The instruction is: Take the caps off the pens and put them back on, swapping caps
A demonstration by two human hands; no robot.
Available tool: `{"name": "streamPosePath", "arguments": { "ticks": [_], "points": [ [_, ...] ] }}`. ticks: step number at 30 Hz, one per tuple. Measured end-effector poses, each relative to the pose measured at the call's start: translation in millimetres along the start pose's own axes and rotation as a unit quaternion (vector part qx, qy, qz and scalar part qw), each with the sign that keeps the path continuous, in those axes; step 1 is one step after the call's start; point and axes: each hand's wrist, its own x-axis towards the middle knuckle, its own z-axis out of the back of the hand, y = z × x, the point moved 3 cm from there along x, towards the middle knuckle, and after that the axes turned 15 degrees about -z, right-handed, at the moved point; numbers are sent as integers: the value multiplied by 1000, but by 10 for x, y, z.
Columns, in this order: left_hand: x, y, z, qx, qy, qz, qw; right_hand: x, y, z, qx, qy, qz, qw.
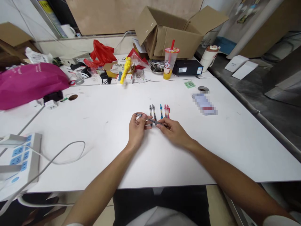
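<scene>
A slim dark pen [150, 120] is held slantwise above the white table by both of my hands. My left hand [138, 127] is closed on its left end, thumb on top. The fingertips of my right hand [172, 130] pinch its right end. Just beyond my hands, a row of pens lies on the tabletop, roughly parallel: two with black clips and clear barrels [150, 108], a blue pen [161, 110] and two pinkish-red pens [165, 110]. My fingers partly cover their near ends.
A power strip [35, 157] with a looping grey cable [77, 142] lies at left, near a magenta bag [35, 81]. Along the back stand a cardboard box [176, 40], a drink cup [169, 62] and a black box [188, 67]. A tape roll [203, 89] rests at right.
</scene>
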Motion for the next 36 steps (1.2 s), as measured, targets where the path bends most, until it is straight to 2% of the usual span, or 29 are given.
{"name": "streamPosePath", "arguments": {
  "ticks": [7, 12, 14, 17, 20, 23, 26, 28, 33, 36],
  "points": [
    [29, -32, -8, -39, 45, -24, 998, 0, 31, -45, 92, 143, -73, 983],
    [21, -51, -14, -35, 46, -33, 998, -21, 39, -106, 120, 199, -103, 967],
    [9, -65, -8, -13, 22, -41, 999, -31, 25, -121, 107, 180, -87, 974],
    [-3, -98, 11, 25, -13, -56, 998, -25, 11, -82, 90, 104, -36, 990],
    [4, -124, 22, 45, -5, -57, 997, 3, 0, 11, 100, 43, -11, 994],
    [27, -138, 40, 56, 0, -55, 997, 24, 7, 115, 100, 11, -1, 995],
    [51, -146, 62, 59, -5, -57, 997, 11, 33, 168, 61, -12, 11, 998],
    [59, -144, 65, 56, 3, -49, 997, -19, 49, 136, -4, -16, 14, 1000],
    [46, -100, 30, 50, 38, -16, 998, -117, 101, -110, -169, 41, 49, 983],
    [44, -53, 24, 43, 31, -3, 999, -106, 113, -131, -209, -21, 48, 977]
  ]
}}
